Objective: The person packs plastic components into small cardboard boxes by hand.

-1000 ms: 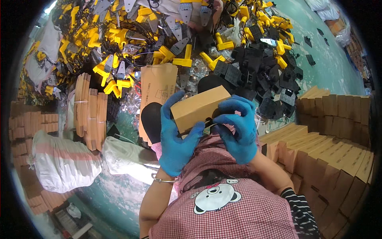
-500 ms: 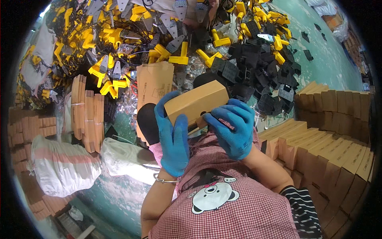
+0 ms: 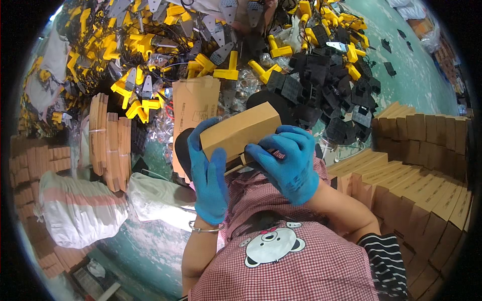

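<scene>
A small brown cardboard box (image 3: 242, 131) is held tilted above my lap. My left hand (image 3: 208, 175), in a blue knit glove, wraps around its left end, with the thumb along the near side. At the near right edge, my right hand (image 3: 288, 163), gloved the same way, has its bent fingers pressed against the box flap. The underside and whatever the box contains are hidden. Just beyond it, flat unfolded cartons (image 3: 196, 100) lean upright between my knees.
Yellow tools with cords (image 3: 145, 45) are heaped at the far left. Black plastic pieces (image 3: 326, 85) pile up at the far right. Closed brown boxes (image 3: 416, 185) stand in rows to my right. Bundled flat cartons (image 3: 113, 145) and white sacks (image 3: 80, 208) are at my left.
Both hands have shifted slightly left with the box. My right fingers have moved along the near flap, and a dark spot seen on the box's near edge is now covered.
</scene>
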Demonstrator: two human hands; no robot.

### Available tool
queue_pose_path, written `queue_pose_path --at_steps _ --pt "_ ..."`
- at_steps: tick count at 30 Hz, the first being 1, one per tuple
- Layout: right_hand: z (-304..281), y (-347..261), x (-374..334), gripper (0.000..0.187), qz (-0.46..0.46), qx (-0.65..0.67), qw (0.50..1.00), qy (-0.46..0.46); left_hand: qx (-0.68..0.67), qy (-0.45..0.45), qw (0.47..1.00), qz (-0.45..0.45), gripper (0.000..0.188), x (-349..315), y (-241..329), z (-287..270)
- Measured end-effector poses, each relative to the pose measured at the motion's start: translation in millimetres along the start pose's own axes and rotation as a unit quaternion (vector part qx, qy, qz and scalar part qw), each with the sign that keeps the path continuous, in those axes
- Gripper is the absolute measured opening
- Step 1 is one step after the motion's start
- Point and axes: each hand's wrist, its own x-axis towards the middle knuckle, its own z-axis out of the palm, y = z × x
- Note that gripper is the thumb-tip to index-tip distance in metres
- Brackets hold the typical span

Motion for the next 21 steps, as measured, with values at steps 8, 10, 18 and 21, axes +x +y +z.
queue_pose_path --at_steps 8,10,18,21 --pt "-0.2 3.1 -22.0 0.045 0.009 0.049 0.999 0.007 -0.001 -0.021 0.999 0.024 0.049 -5.1 -4.2 0.5" --pt "3.2 0.8 -22.4 0.046 0.010 0.020 0.999 0.023 0.004 -0.025 0.999 0.030 0.049 -3.6 -6.0 -1.0" --pt "-3.4 -10.9 -1.1 0.035 0.032 -0.027 0.998 -0.042 -0.023 0.003 0.999 0.035 0.052 -4.4 -8.2 0.5" --pt "-5.0 -5.2 3.1 0.031 0.016 -0.038 0.998 -0.043 -0.085 0.009 0.996 0.001 0.052 -5.7 -3.7 -3.7"
